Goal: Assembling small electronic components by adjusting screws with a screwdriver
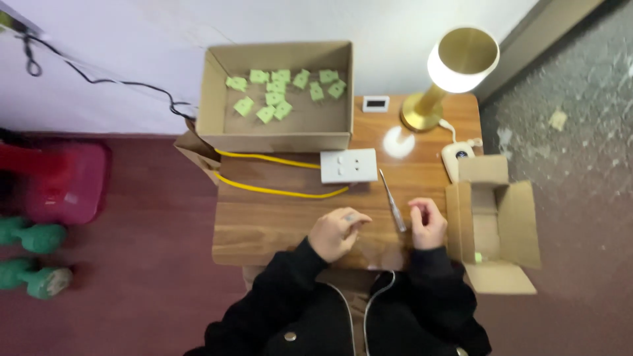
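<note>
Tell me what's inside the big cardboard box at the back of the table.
The cardboard box holds about a dozen small green parts, scattered loosely. Its near wall hides the front strip of the floor.

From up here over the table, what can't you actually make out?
Head view only:
- Left hand and right hand: fingers curled, so anything pinched in them is too small to tell.
- Green pieces in the cardboard box: too small to identify.
- Small open box: its flaps hide most of the inside.
- Yellow cable: its ends are hidden under the box.
</note>
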